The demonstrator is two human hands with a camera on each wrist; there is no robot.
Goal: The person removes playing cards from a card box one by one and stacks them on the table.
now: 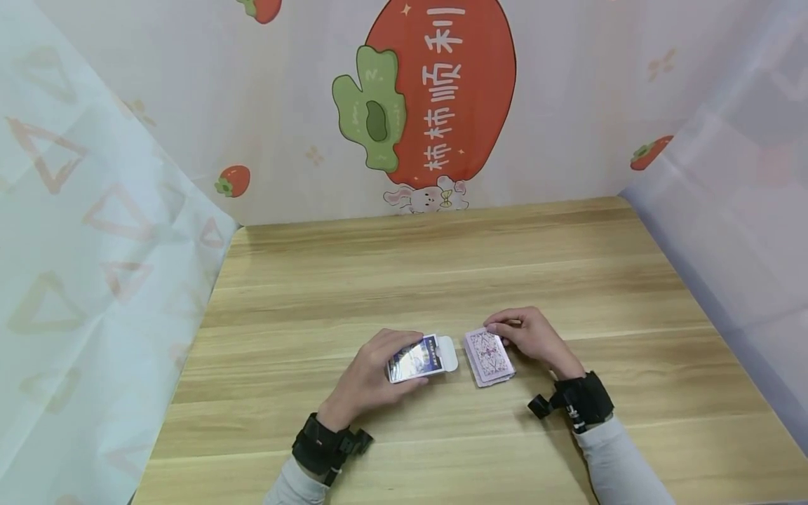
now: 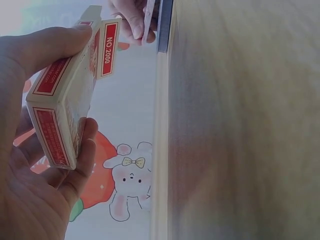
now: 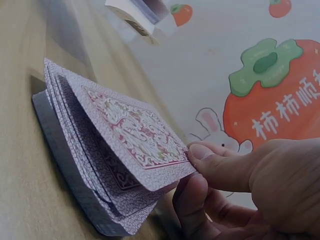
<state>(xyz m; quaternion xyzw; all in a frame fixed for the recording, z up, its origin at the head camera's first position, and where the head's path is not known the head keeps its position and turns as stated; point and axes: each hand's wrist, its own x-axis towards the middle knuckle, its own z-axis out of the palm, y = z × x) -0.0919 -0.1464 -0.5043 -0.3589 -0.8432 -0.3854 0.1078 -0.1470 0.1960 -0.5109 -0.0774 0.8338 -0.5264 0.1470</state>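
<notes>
My left hand (image 1: pixel 369 372) grips a playing card box (image 1: pixel 412 360) above the table, thumb on one side and fingers on the other. Its end flap (image 2: pixel 108 47) stands out, and red and white panels show in the left wrist view. To the right, a deck of playing cards (image 1: pixel 491 359) lies face down, its backs patterned in pink and white. With thumb and a finger, my right hand (image 1: pixel 532 337) pinches a corner of the top playing card (image 3: pixel 135 127). That corner is lifted off the deck; whether more than one card is pinched I cannot tell.
Both hands work over a wood-grain table (image 1: pixel 379 280). A printed cloth (image 1: pixel 290 105) hangs behind it, and pale sheets stand along the left and right sides. Each wrist wears a black strap (image 1: pixel 318 445) with a small camera.
</notes>
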